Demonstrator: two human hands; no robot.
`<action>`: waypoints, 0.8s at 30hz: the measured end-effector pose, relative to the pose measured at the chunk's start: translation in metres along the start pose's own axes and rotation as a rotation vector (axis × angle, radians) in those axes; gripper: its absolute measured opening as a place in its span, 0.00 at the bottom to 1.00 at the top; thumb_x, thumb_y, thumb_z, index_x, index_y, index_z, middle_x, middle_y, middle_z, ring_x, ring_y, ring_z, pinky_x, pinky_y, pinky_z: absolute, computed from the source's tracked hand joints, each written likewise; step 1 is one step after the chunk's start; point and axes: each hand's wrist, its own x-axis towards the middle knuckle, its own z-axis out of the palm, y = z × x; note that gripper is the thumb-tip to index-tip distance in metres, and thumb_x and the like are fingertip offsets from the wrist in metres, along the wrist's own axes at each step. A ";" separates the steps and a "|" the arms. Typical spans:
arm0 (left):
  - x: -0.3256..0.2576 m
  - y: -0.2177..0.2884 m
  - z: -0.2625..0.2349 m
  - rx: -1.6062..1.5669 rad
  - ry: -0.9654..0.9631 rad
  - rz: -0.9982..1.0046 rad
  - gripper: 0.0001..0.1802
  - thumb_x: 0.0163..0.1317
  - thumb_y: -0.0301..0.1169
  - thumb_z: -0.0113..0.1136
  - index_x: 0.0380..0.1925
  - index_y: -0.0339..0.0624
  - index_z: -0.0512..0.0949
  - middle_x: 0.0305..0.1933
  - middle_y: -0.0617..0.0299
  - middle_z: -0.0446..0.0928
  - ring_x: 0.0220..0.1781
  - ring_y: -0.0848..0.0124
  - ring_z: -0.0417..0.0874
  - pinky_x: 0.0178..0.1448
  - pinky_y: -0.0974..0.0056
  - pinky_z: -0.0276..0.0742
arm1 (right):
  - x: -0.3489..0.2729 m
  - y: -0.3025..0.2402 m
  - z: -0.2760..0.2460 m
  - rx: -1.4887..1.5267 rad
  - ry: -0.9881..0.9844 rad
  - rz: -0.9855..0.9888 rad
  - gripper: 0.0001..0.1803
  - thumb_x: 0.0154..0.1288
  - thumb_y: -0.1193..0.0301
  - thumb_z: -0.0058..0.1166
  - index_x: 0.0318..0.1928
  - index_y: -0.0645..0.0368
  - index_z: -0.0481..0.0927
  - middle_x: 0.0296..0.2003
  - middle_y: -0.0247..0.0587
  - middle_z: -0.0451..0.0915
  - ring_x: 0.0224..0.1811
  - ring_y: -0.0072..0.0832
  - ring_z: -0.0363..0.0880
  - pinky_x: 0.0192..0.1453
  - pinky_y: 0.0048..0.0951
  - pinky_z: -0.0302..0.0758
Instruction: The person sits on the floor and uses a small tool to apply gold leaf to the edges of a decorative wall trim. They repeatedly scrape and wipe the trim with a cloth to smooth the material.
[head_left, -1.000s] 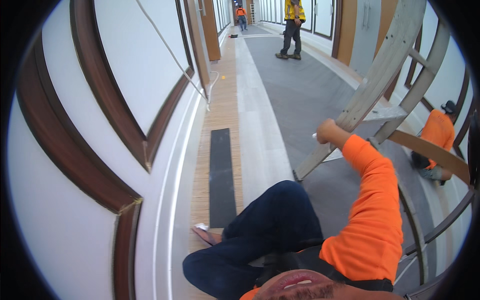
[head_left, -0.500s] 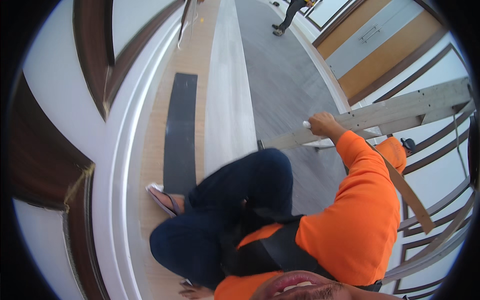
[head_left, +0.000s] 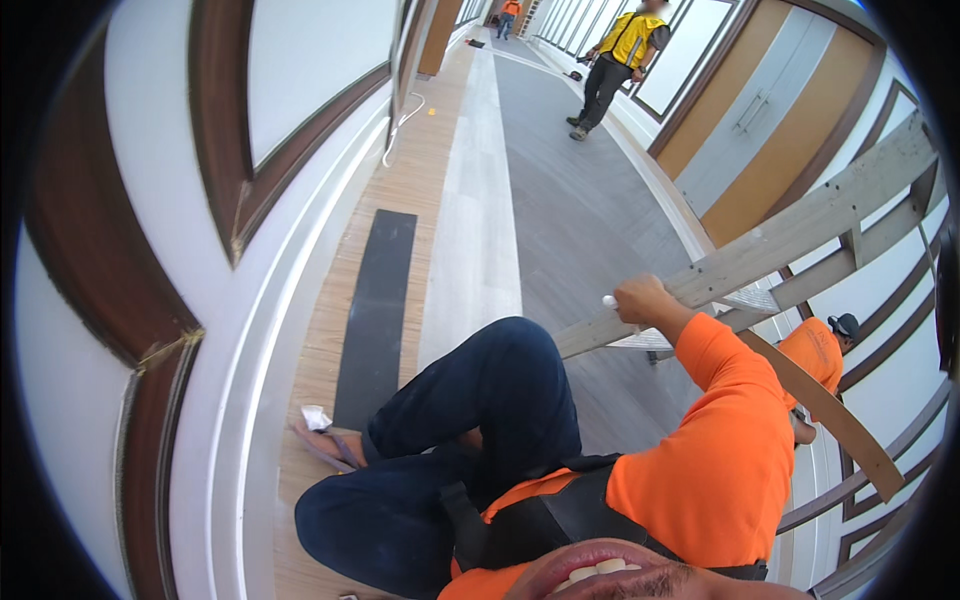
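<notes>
R hand (head_left: 645,305) is making a fist, w/ a white bit (head_left: 609,302) poking out its left side; can't tell what the bit is. Fist is sitting in front of the ladder (head_left: 850,190), up against its near rail (head_left: 745,252), poss. gripping it, but contact's unclear. Rail's long axis is running diag., from near left by the raised knee (head_left: 525,370) to far right, so most of the ladder is extending to the fist's right. L hand isn't showing, so can't tell if it's holding anything; R is the only one visibly near the ladder. Dark plank (head_left: 378,315) is lying on the floor (head_left: 420,165) well left of the R hand, beyond the knee, long axis running near-far approx. alongside the wall (head_left: 205,270), near end stopping just beside the foot (head_left: 325,447).
</notes>
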 end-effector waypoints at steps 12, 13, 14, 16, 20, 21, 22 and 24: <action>0.049 -0.004 0.012 -0.213 0.155 0.158 0.33 0.83 0.49 0.32 0.77 0.39 0.65 0.77 0.25 0.61 0.76 0.31 0.63 0.72 0.27 0.60 | 0.052 -0.008 -0.023 0.592 0.495 0.223 0.33 0.63 0.71 0.56 0.71 0.52 0.73 0.41 0.55 0.88 0.47 0.55 0.87 0.52 0.53 0.81; 0.075 0.021 0.007 -0.345 0.222 0.199 0.33 0.83 0.49 0.33 0.76 0.38 0.66 0.75 0.27 0.63 0.73 0.35 0.65 0.70 0.30 0.63 | 0.047 -0.011 -0.063 0.699 0.628 0.289 0.42 0.64 0.73 0.56 0.79 0.51 0.63 0.40 0.56 0.88 0.46 0.59 0.86 0.51 0.56 0.80; 0.100 0.053 -0.001 -0.482 0.274 0.243 0.33 0.83 0.48 0.35 0.75 0.36 0.66 0.74 0.30 0.65 0.69 0.38 0.68 0.67 0.34 0.65 | 0.044 -0.003 -0.094 0.793 0.844 0.283 0.46 0.63 0.75 0.56 0.82 0.50 0.55 0.40 0.57 0.87 0.46 0.60 0.85 0.51 0.57 0.79; 0.153 0.114 -0.026 -0.718 0.387 0.322 0.32 0.84 0.48 0.37 0.73 0.33 0.67 0.71 0.34 0.69 0.63 0.44 0.72 0.62 0.41 0.71 | 0.055 0.009 -0.156 0.934 1.315 0.196 0.51 0.63 0.80 0.55 0.84 0.49 0.48 0.40 0.57 0.87 0.44 0.61 0.85 0.51 0.58 0.79; 0.195 0.232 -0.078 -1.166 0.624 0.479 0.32 0.85 0.47 0.41 0.69 0.27 0.68 0.66 0.43 0.78 0.50 0.57 0.80 0.52 0.56 0.81 | 0.058 0.021 -0.286 0.625 1.716 -0.184 0.53 0.61 0.83 0.57 0.84 0.49 0.48 0.50 0.62 0.83 0.41 0.56 0.87 0.46 0.52 0.83; 0.180 0.267 -0.106 -1.062 0.553 0.582 0.34 0.86 0.47 0.26 0.78 0.33 0.58 0.70 0.37 0.74 0.55 0.53 0.78 0.56 0.50 0.82 | 0.055 0.027 -0.312 0.406 1.741 -0.345 0.54 0.62 0.83 0.59 0.85 0.49 0.49 0.58 0.67 0.81 0.43 0.54 0.88 0.45 0.51 0.84; 0.170 0.302 -0.129 -1.160 0.551 0.700 0.30 0.86 0.44 0.35 0.73 0.29 0.63 0.70 0.41 0.75 0.51 0.54 0.77 0.58 0.52 0.77 | 0.047 0.033 -0.334 0.260 1.700 -0.263 0.53 0.60 0.82 0.60 0.84 0.49 0.51 0.52 0.64 0.84 0.40 0.54 0.88 0.43 0.49 0.84; 0.171 0.341 -0.162 -1.171 0.434 0.972 0.29 0.86 0.44 0.38 0.77 0.36 0.60 0.71 0.37 0.74 0.51 0.54 0.77 0.58 0.51 0.77 | 0.041 0.062 -0.370 0.317 1.730 -0.032 0.51 0.59 0.81 0.62 0.82 0.49 0.57 0.41 0.57 0.86 0.35 0.53 0.87 0.39 0.48 0.84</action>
